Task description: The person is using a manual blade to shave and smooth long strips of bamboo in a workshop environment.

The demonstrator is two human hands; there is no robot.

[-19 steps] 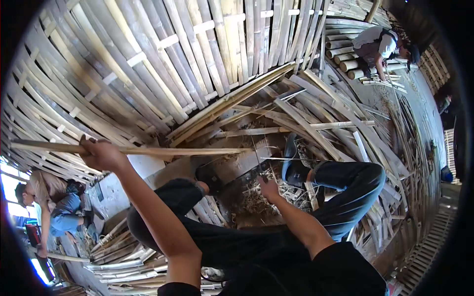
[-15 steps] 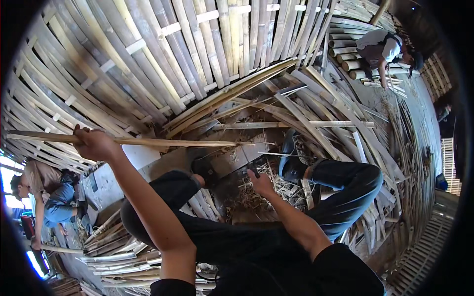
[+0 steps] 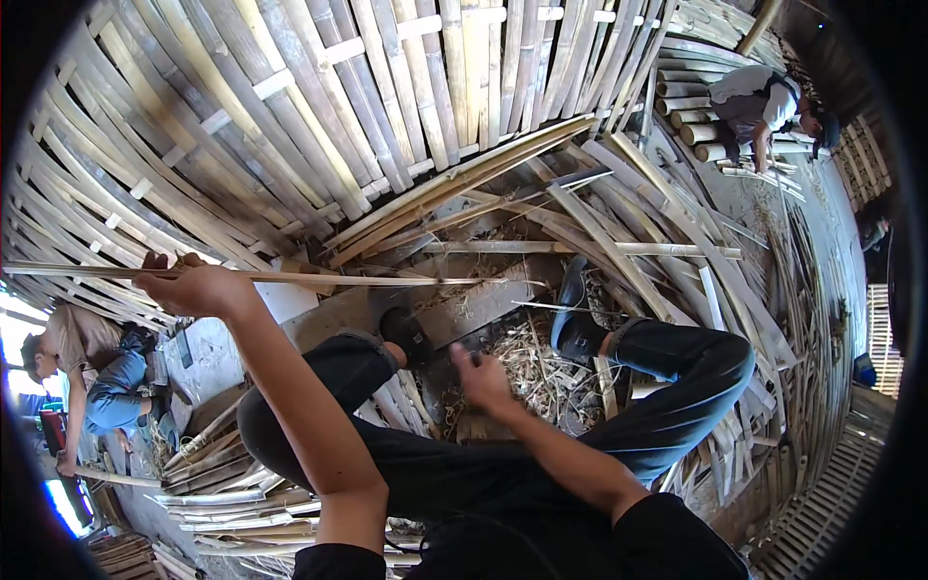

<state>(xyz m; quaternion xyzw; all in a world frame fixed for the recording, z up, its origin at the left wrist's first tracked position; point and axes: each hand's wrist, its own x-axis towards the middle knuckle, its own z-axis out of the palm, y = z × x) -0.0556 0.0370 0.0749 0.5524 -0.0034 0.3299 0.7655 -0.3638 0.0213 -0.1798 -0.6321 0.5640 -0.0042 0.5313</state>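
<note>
Head view only, observed from my remote station. The left hand [image 3: 188,288] was raised at the left, palm turned upward, its fingers grasping a long, thin bamboo strip [image 3: 406,281]. I traced the strip from the left rim, through that hand, to a narrow end above a flat block [image 3: 478,311] between the feet; I could not tell whether that end touched it.

The right hand [image 3: 488,384] was lower, in front of the block and apart from the strip. I read its fingers as clenched on a dark handle [image 3: 475,358]; blur hid the rest of the tool from me.

Pale shavings [image 3: 541,372] lay heaped between the right hand and the right shoe [image 3: 582,334]; the left shoe [image 3: 406,335] was just beside the block. Beyond, I noted a woven bamboo panel [image 3: 435,87], with split lengths [image 3: 667,222] piled to the right and a stack of slats [image 3: 242,517] at lower left.

I logged two co-workers, both bent forward: one [image 3: 749,101] at upper right near some bamboo poles [image 3: 691,111], another [image 3: 87,358] at far left.
</note>
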